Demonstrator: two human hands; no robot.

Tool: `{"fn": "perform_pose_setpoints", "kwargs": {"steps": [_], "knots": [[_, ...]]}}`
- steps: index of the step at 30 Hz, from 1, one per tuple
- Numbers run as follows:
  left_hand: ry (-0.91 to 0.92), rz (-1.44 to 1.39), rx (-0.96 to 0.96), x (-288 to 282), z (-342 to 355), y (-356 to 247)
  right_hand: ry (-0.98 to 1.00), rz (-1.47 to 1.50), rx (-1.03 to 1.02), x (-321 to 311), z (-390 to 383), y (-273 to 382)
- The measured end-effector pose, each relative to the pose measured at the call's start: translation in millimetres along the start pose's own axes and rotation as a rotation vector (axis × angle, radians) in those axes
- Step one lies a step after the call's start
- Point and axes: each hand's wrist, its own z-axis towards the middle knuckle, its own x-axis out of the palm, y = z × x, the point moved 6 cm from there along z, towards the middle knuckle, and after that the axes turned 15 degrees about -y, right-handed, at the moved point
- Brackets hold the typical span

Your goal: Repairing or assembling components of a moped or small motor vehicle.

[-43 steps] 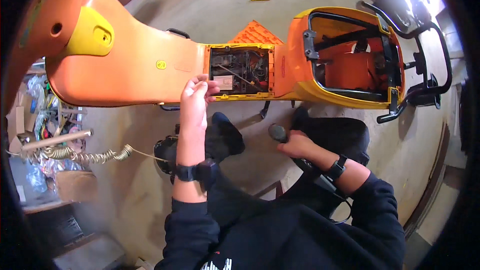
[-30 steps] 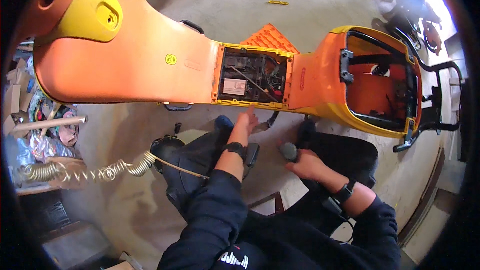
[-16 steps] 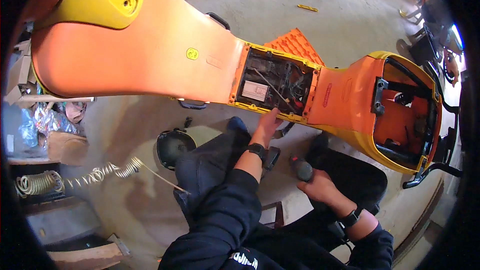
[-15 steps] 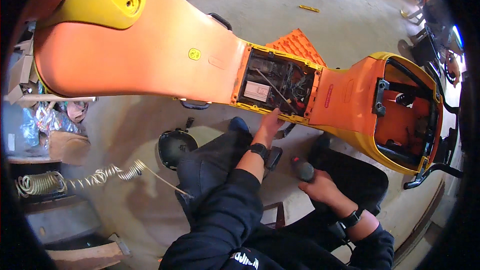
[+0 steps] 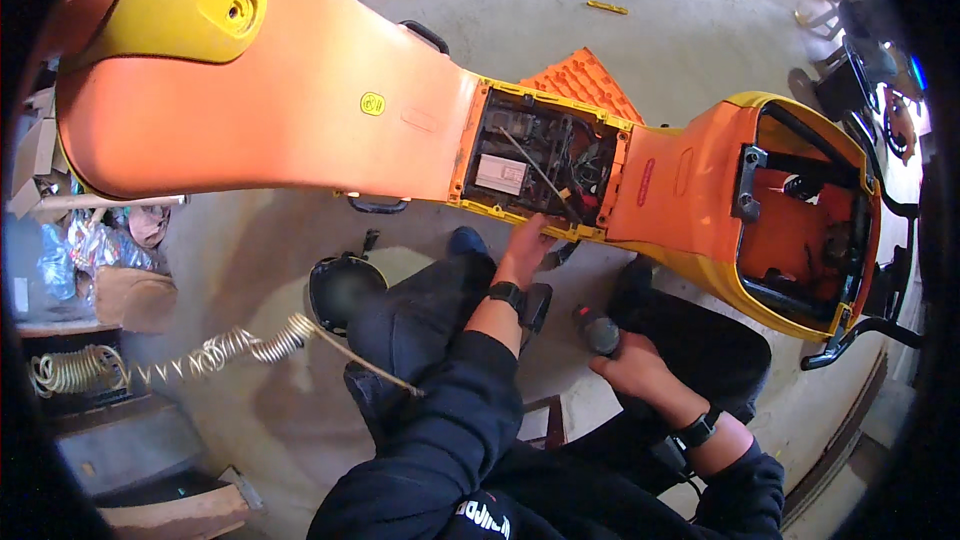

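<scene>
A long orange and yellow vehicle body (image 5: pixel 350 50) lies across the view. In its narrow middle is an uncovered compartment (image 5: pixel 545 162) with wiring, a silvery box (image 5: pixel 501 174) and a thin rod (image 5: pixel 530 158) lying slantwise. My left hand (image 5: pixel 523 248) is at the compartment's near yellow rim; its fingers are bent and closed, their tips partly hidden. Lower right, my right hand (image 5: pixel 640 368) is wrapped round a dark grey power tool (image 5: pixel 600 333) with a reddish and black nose. Its grip is covered by the hand. The tool is apart from the body.
An orange ribbed panel (image 5: pixel 585 80) lies on the floor behind the body, a yellow strip (image 5: pixel 607 7) farther off. A black bowl-shaped thing (image 5: pixel 345 292) sits beside my left leg. At left are a coiled hose (image 5: pixel 240 348), bags and cardboard. The body's right end has black bars (image 5: pixel 870 330).
The whole view has shifted slightly, so the body sits a little farther left. The hose's free end now reaches over my left sleeve. Both hands keep nearly the same pose.
</scene>
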Motion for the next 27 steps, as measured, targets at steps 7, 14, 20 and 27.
{"fn": "perform_pose_setpoints", "kwargs": {"steps": [7,14,20,27], "knots": [[-0.193,-0.129,-0.100,-24,20,-6,0.002,0.011,0.005,3,-2,-2],[-0.429,-0.010,-0.111,-60,27,-34,0.005,0.024,0.015,2,-1,-6],[-0.344,-0.106,0.004,-71,24,-32,0.024,0.066,0.006,-3,-3,14],[-0.386,-0.085,-0.031,-59,22,-34,-0.007,0.084,0.036,0,1,3]]}}
